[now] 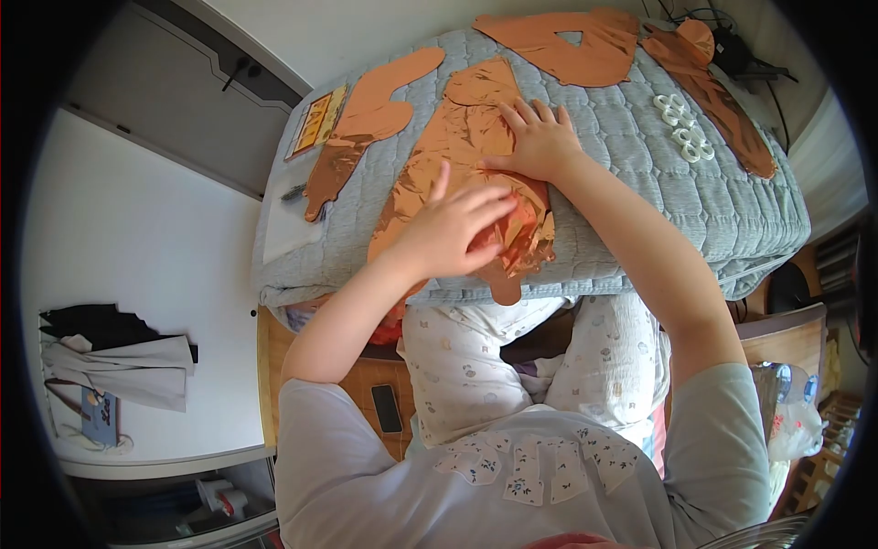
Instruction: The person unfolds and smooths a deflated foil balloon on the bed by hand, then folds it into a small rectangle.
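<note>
Foil balloon [465, 137]: prob. being smoothed; next press needs light fingers. L hand [448, 231]: grip unclear; R hand [543, 150] spread wide.

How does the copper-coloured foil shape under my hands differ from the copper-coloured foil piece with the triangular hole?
The copper-coloured foil shape is wrinkled and bunched at its near end; the copper-coloured foil piece with the triangular hole lies much smoother. The first has your left hand and right hand at it; the second lies apart from both. Both are shiny.
</note>
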Action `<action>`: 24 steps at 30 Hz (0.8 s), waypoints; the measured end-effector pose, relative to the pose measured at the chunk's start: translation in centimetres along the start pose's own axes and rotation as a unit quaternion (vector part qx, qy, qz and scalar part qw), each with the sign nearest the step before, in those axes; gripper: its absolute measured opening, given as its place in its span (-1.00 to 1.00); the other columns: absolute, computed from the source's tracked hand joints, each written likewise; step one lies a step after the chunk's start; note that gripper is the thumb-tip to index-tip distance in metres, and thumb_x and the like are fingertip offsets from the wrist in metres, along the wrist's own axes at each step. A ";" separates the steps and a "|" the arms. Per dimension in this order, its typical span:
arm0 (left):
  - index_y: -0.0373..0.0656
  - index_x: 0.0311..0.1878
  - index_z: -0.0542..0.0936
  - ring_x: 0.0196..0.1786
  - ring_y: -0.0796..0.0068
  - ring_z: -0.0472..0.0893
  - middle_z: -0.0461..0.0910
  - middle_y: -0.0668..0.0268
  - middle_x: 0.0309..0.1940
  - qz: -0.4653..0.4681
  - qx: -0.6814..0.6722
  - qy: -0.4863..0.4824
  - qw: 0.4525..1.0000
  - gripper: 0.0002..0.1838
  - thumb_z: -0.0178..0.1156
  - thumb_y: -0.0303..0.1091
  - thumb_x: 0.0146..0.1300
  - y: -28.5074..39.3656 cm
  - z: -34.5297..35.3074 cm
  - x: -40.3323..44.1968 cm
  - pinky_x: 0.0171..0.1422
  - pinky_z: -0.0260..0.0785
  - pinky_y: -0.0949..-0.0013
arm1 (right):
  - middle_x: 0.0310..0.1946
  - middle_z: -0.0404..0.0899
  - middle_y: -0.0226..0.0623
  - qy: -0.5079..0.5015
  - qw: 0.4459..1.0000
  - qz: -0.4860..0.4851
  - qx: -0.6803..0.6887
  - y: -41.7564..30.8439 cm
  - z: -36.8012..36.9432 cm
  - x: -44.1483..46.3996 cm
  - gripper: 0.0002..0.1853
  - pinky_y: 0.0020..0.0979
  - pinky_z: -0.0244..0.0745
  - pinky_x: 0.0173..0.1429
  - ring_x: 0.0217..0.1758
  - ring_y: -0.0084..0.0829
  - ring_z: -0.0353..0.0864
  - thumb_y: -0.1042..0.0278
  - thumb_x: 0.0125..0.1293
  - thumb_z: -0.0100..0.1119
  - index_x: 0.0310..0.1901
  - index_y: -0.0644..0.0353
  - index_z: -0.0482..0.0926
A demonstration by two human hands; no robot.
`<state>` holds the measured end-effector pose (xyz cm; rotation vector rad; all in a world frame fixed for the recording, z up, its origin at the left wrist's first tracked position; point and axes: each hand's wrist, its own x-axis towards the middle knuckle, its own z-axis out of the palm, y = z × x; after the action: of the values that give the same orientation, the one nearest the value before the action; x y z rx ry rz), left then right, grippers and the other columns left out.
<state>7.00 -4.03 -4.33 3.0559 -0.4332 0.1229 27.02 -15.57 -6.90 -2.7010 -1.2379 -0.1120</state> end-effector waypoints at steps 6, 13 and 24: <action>-0.03 0.45 0.53 0.55 0.32 0.44 0.48 0.30 0.48 0.076 0.071 0.067 0.992 -0.51 0.18 -0.21 0.49 3.3 2.7 -3.1 0.58 0.20 -0.30 | 0.67 0.09 -0.24 0.001 1.000 -0.001 0.008 -0.1 -0.1 -0.1 0.24 0.16 -0.16 0.73 0.74 -0.09 -0.02 -0.79 0.13 0.04 0.66 -0.04 0.11; -0.03 0.43 0.54 0.64 0.40 0.30 0.43 0.37 0.53 0.099 0.199 0.082 0.971 -0.54 -0.02 -0.23 0.55 3.9 4.9 -5.9 0.73 -0.06 -0.03 | 0.66 0.12 -0.24 0.009 1.000 -0.003 0.005 -0.1 -0.1 -0.2 0.23 0.17 -0.15 0.72 0.73 -0.10 0.00 -0.79 0.13 0.03 0.64 -0.03 0.14; -0.11 0.34 0.61 0.47 0.39 0.52 0.53 0.37 0.45 0.057 -0.007 0.055 0.997 -0.55 0.19 -0.36 0.40 6.2 7.1 -9.7 0.65 0.13 0.06 | 0.65 0.14 -0.29 0.019 1.000 -0.006 0.004 0.1 0.5 0.2 0.27 0.14 -0.20 0.73 0.73 -0.15 -0.03 -0.84 0.10 0.01 0.66 -0.04 0.11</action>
<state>-3.48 -7.72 -12.02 2.9911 -0.5976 0.2890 27.18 -15.39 -7.35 -2.6733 -1.2409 -0.1583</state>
